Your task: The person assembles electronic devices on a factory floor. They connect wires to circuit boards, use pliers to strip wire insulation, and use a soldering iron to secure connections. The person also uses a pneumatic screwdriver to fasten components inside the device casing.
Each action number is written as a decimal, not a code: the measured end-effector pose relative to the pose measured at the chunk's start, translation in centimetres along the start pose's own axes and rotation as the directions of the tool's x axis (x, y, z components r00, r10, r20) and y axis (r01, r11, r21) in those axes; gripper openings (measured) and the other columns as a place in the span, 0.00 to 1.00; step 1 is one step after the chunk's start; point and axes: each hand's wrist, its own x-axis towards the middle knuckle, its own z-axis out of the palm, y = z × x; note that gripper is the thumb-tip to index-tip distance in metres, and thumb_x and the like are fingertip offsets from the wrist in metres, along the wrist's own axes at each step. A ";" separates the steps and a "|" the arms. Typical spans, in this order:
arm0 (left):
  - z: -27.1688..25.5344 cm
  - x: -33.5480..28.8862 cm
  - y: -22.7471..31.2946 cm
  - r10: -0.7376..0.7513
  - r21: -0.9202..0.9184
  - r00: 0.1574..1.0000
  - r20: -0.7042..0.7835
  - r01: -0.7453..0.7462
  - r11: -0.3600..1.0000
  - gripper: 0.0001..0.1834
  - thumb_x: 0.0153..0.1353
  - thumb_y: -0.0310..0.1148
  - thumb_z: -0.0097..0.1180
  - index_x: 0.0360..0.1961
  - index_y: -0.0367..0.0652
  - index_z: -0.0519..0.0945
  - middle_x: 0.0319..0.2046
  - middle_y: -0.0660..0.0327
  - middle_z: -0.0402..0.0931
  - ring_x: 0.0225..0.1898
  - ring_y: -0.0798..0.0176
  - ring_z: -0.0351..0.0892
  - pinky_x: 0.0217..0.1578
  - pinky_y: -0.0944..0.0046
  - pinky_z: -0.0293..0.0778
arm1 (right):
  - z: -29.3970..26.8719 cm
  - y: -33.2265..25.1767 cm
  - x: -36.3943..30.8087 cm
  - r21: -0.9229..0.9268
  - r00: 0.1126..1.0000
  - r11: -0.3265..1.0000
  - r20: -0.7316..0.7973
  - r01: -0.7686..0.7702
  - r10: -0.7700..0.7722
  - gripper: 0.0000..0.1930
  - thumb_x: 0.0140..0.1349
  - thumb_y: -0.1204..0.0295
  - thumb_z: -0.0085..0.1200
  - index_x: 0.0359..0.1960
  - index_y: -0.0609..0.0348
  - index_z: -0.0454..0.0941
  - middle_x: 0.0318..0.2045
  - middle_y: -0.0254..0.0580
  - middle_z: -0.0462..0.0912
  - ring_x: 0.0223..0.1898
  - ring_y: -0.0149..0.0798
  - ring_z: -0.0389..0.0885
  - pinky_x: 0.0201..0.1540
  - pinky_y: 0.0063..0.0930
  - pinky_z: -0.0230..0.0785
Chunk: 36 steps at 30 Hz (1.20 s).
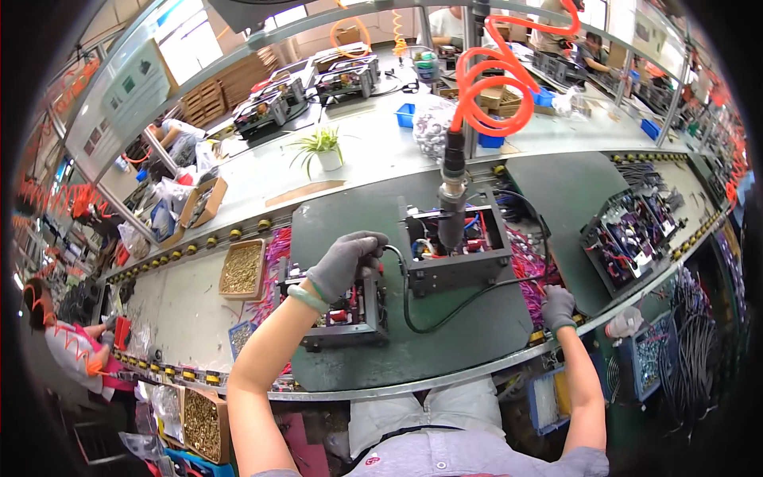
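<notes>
My left hand (343,262), in a grey glove, pinches one end of a black cable (433,326) over an open black metal chassis (346,314) with red and purple parts inside. The cable loops across the green board (429,362) and runs behind a second open chassis (457,274), which holds coloured wires. An air screwdriver (453,199) hangs above that one. At the board's right edge my right hand (559,308), also gloved, has its fingers closed beside a bundle of pink and red wires (524,258). What lies between those fingers is too small to make out.
A third chassis (632,238) sits on another green board to the right. A box of brass-coloured screws (242,269) stands left on the roller line. An orange coiled air hose (497,95) dangles overhead. Behind are a potted plant (329,159) and co-workers; one person (75,350) works at far left.
</notes>
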 end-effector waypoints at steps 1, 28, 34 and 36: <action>-0.5 -1.0 -0.1 -0.004 -0.028 1.000 -0.003 0.004 1.000 0.15 0.71 0.32 0.44 0.51 0.35 0.76 0.32 0.65 0.73 0.28 0.74 0.71 0.25 0.75 0.69 | -0.4 0.3 0.1 0.190 0.999 0.982 -0.049 0.021 -0.011 0.10 0.57 0.66 0.58 0.40 0.52 0.81 0.37 0.42 0.83 0.42 0.45 0.82 0.46 0.44 0.72; 7.1 11.5 -3.3 0.367 0.888 0.902 0.228 -0.037 -0.459 0.12 0.49 0.31 0.56 0.37 0.49 0.83 0.39 0.57 0.81 0.46 0.51 0.76 0.42 0.52 0.65 | -10.8 -7.6 -9.4 0.159 0.772 0.776 0.099 0.610 -0.628 0.35 0.52 0.58 0.64 0.61 0.53 0.67 0.60 0.47 0.66 0.64 0.54 0.64 0.54 0.49 0.71; 6.6 11.0 -2.9 0.351 0.899 0.904 0.243 -0.073 -0.432 0.12 0.49 0.32 0.56 0.37 0.50 0.83 0.36 0.57 0.82 0.46 0.51 0.77 0.42 0.51 0.65 | -9.1 -7.0 -12.1 0.183 0.867 0.863 0.084 0.471 -0.491 0.20 0.54 0.61 0.61 0.48 0.49 0.76 0.44 0.44 0.77 0.42 0.51 0.80 0.42 0.48 0.73; 6.6 10.8 -3.1 0.388 0.885 0.887 0.250 -0.047 -0.463 0.11 0.49 0.32 0.56 0.36 0.50 0.83 0.35 0.56 0.82 0.45 0.51 0.77 0.41 0.51 0.65 | -10.2 -7.3 -11.3 0.256 0.847 0.867 0.223 0.427 -0.482 0.15 0.57 0.65 0.57 0.45 0.52 0.76 0.37 0.46 0.81 0.40 0.53 0.82 0.40 0.46 0.74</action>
